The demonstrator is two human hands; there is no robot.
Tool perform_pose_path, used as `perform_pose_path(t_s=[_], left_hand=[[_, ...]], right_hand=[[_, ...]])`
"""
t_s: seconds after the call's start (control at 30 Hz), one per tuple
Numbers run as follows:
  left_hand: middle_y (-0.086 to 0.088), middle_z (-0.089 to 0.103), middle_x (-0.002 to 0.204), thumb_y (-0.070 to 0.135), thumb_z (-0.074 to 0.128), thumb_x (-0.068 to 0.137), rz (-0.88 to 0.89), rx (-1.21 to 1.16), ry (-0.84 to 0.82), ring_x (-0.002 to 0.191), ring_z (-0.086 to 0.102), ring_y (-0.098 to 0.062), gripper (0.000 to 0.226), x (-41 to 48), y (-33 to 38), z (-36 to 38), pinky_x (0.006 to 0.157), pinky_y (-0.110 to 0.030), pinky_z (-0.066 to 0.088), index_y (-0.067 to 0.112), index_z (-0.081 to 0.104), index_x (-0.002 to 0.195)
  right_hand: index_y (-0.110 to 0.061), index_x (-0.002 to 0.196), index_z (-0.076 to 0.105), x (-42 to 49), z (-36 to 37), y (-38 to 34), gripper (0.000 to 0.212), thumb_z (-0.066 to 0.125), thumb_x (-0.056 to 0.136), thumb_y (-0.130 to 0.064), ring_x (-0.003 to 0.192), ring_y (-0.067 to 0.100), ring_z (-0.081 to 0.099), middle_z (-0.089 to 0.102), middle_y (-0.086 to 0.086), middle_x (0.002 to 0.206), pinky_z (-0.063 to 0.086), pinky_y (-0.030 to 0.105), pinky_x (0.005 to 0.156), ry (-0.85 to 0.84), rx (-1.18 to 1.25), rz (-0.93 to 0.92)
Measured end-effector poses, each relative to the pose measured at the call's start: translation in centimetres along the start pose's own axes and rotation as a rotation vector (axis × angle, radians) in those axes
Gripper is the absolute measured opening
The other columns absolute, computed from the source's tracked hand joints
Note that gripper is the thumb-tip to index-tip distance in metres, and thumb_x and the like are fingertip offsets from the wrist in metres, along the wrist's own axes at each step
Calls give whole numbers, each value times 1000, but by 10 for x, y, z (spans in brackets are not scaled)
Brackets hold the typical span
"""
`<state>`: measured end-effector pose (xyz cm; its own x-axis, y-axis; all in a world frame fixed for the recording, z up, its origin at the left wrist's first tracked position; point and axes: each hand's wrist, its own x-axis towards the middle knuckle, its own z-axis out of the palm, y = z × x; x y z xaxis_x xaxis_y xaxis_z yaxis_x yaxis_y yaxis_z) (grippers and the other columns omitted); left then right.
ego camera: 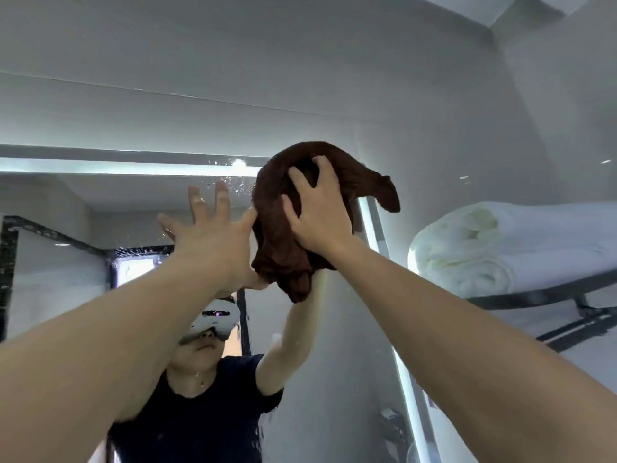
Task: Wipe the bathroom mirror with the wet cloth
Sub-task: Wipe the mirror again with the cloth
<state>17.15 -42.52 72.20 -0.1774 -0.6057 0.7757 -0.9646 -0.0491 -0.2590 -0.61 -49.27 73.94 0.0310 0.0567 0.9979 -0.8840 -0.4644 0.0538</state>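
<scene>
Working high on mirror (66, 212), near its top-right corner. Bracing with open left hand (213, 235), fingers splayed, thumb touching wet cloth (277, 255), probably for balance at full reach. Clamping bunched cloth to glass with right hand (320, 215), fingers dug in for pressure. Off right: rolled white towel (467, 255) on shelf (521, 296), untouched.

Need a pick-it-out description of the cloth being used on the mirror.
Find the lit top right corner of the mirror. The cloth is bunched against it under the right hand. It is dark brown, unlike the white rolled towel to its right.
</scene>
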Motion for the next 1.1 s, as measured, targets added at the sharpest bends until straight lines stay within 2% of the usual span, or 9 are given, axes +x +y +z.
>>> perform_pose_path(t_s=[0.13, 0.23, 0.43, 0.57, 0.7, 0.8, 0.87, 0.97, 1.1], left_hand=[[-12, -31, 165, 89, 68, 59, -38, 34, -26, 150, -21, -52, 137, 1, 1, -1, 111, -82, 16, 48, -22, 154], [-10, -34, 164, 89, 67, 60, -41, 36, -35, 150, -23, -51, 136, 0, 0, -1, 112, -81, 14, 49, -26, 152], [-8, -34, 165, 87, 66, 62, -44, 16, -37, 150, -26, -48, 133, -4, -1, -1, 114, -80, 9, 49, -24, 153], [-6, -35, 164, 86, 68, 62, -44, 0, -31, 150, -27, -46, 133, -5, -1, -2, 113, -80, 6, 51, -23, 153], [-7, -35, 164, 86, 69, 62, -47, -11, -44, 150, -28, -46, 135, -5, -2, -2, 113, -79, 5, 51, -24, 153], [-6, -35, 164, 86, 68, 62, -55, -8, -44, 150, -27, -46, 134, -6, -1, -4, 113, -79, 5, 51, -25, 152], [-6, -35, 164, 86, 68, 62, -57, -17, -47, 151, -26, -46, 134, -6, -1, -5, 114, -79, 5, 52, -25, 152], [-5, -34, 165, 86, 70, 61, -62, -21, -37, 152, -24, -46, 134, -7, -1, -4, 114, -79, 7, 52, -23, 152], [-5, -30, 166, 85, 71, 61, -48, -12, -23, 153, -21, -46, 133, -8, 0, -5, 114, -78, 8, 50, -18, 155]], right_hand=[[-16, 150, 46, 13, -14, 28, 67, 44, 96, -56, 154, 40, 19, 40, 14, 160, 8, 55, 127, -80, -254, -117], [-24, 159, 33, 23, -22, 48, 76, 30, 96, -67, 156, 42, 2, 28, 0, 167, -4, 60, 125, -122, -365, -113], [-35, 161, 18, -15, -12, 62, 72, 23, 98, -68, 156, 36, -19, 0, -7, 172, -3, 75, 117, -188, -153, 145], [-32, 161, 21, -83, -19, 56, 71, 26, 97, -63, 156, 34, -18, 4, -5, 172, -1, 73, 119, -219, -133, 77], [-24, 149, 41, -154, -40, 53, 67, 46, 84, -35, 158, 26, -14, 23, -4, 165, 2, 72, 120, -312, 78, -109], [-21, 131, 53, -161, -47, 45, 49, 41, 84, -28, 158, 16, -5, 25, -5, 159, 4, 68, 123, -247, 305, 42], [-23, 128, 50, -148, -42, 36, 42, 39, 90, -37, 157, 16, -1, 21, -3, 158, 2, 66, 124, -183, 309, 143], [-24, 140, 38, -112, -25, 31, 53, 44, 91, -44, 158, 25, 1, 21, 1, 161, -3, 66, 123, -124, 175, 147], [-18, 155, 25, -28, -18, 16, 74, 54, 87, -25, 158, 25, -1, 19, 1, 166, -5, 66, 123, -126, 139, 163]])
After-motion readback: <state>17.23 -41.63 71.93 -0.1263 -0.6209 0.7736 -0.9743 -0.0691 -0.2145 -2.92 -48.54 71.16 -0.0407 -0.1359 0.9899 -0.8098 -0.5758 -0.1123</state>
